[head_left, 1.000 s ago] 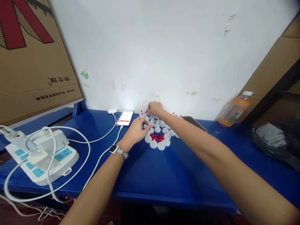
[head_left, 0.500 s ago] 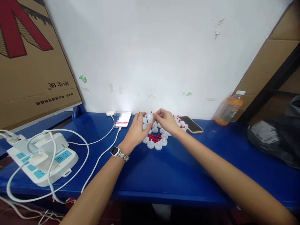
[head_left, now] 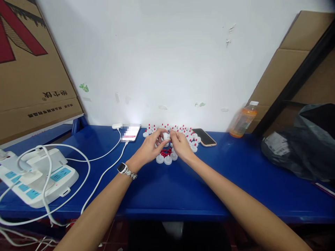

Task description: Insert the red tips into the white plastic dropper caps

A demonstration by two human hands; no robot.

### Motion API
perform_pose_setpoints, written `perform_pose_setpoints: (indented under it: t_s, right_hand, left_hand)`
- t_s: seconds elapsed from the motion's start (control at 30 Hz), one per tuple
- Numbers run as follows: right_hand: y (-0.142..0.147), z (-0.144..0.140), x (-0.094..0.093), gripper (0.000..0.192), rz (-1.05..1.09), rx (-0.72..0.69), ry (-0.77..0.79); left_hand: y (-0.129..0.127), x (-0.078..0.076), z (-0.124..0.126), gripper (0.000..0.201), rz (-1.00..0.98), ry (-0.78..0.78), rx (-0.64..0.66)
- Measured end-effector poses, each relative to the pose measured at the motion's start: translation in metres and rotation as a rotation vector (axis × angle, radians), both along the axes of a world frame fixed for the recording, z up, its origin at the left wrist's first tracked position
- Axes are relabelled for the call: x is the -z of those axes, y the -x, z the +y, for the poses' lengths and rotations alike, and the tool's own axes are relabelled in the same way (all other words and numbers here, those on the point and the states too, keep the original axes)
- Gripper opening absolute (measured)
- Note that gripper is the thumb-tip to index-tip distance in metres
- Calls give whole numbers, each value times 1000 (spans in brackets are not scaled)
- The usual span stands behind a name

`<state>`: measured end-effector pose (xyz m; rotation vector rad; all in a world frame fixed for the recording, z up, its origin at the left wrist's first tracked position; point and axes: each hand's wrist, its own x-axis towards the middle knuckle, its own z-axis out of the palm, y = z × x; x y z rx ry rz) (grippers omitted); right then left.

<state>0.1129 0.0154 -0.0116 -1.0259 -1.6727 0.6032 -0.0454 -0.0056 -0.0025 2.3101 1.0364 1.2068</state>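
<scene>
Blue surface (head_left: 183,188) carries a cluster of white caps (head_left: 167,159) near the back wall. Both hands meet directly above that cluster. Left hand (head_left: 149,149) and right hand (head_left: 181,146) each have a narrow grip, fingertips pinched together on one small white cap (head_left: 166,136). Loose red pieces (head_left: 164,152) lie within the cluster, under the hands.

White caps (head_left: 168,160) (red pins (head_left: 165,152)), blue table (head_left: 183,188).

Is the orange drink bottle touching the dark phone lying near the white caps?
Apart. The head view shows the orange drink bottle standing by the wall, with a plain stretch of bare blue table between it and the dark phone.
</scene>
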Motion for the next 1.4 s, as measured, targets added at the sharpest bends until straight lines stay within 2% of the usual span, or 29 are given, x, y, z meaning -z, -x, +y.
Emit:
perform_pose_setpoints:
  t_s: [0.13,0.37,0.47,0.57,0.63,0.77,0.83,0.97,1.1,1.17,1.23,1.3,1.4]
  right_hand:
    - [0,-5,-4,52,-20,-1,-48]
    - [5,-11,-5,47,-34,11,-72]
    - [2,-5,-5,48,5,45,-37]
    - [-11,3,-6,49,52,113,39]
    - [-19,5,-6,47,-30,122,43]
    - [-23,0,-6,23,-408,15,-66]
    - [-20,-3,-5,9,-469,-9,-46]
    - [-17,0,-3,24,-223,-137,41]
    - [-17,17,-6,19,-90,-272,37]
    - [-19,33,-12,14,-124,-217,4]
    - [-24,54,-20,8,-246,-72,-62]
    - [-27,77,-26,7,-431,56,-84]
    - [-26,104,-29,10,-699,128,-46]
  left_hand:
    - [-3,2,4,35,-129,130,-8]
    - [-5,2,10,47,-247,287,93]
    - [4,-2,8,42,-179,201,43]
    - [20,-7,8,30,-122,18,-103]
    - [30,-9,10,33,-105,-25,-164]
    - [37,-3,17,34,57,56,-83]
    - [35,2,20,35,96,91,-80]
    - [30,8,21,34,122,112,-72]
    - [27,11,21,38,92,102,-70]
    - [28,13,23,46,87,109,-109]
    - [29,15,25,49,104,109,-156]
    - [31,16,26,42,133,100,-176]
    - [31,16,25,36,171,98,-170]
